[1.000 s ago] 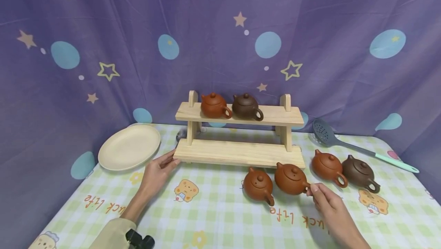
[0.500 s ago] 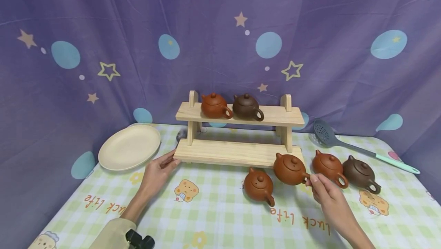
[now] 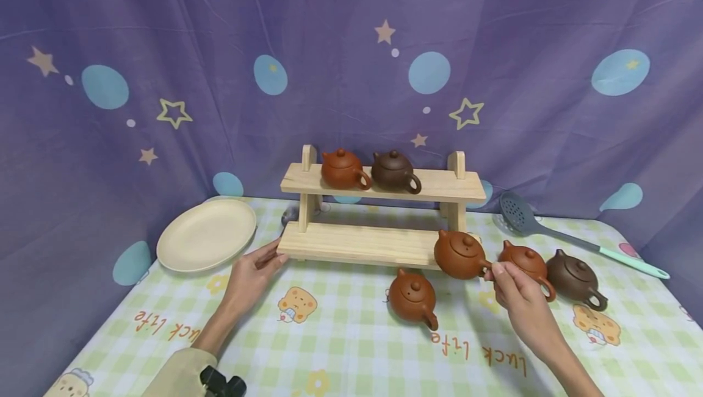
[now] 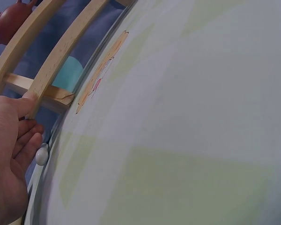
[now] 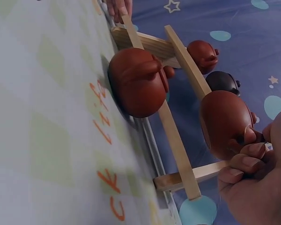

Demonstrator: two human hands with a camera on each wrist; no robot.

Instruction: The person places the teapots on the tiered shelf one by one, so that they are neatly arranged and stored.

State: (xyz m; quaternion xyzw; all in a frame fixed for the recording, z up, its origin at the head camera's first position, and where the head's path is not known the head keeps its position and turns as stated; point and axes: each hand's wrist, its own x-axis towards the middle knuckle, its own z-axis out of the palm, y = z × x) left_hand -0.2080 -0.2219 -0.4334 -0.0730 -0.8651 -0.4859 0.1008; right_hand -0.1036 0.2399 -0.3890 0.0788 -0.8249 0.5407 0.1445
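My right hand (image 3: 522,302) pinches the handle of a reddish-brown teapot (image 3: 460,255), held up off the cloth; in the head view it overlaps the right end of the lower shelf. The left hand (image 3: 249,275) grips the left end of that lower board, thumb on top and fingers beneath, as the left wrist view also shows. The two-tier wooden rack (image 3: 362,243) carries a red-brown teapot (image 3: 342,169) and a dark brown teapot (image 3: 392,171) on its upper shelf. Another reddish teapot (image 3: 412,296) stands on the cloth before the rack.
Right of the rack stand a reddish teapot (image 3: 524,263), partly behind my right hand, and a dark brown teapot (image 3: 573,276). Behind them lies a grey skimmer (image 3: 560,235) with a mint handle. A cream plate (image 3: 205,235) sits at the left on the checked tablecloth (image 3: 351,348).
My right hand has lifted the teapot from the cloth in front of the rack, up and slightly away toward the lower shelf. The left hand has stayed at the shelf's end.
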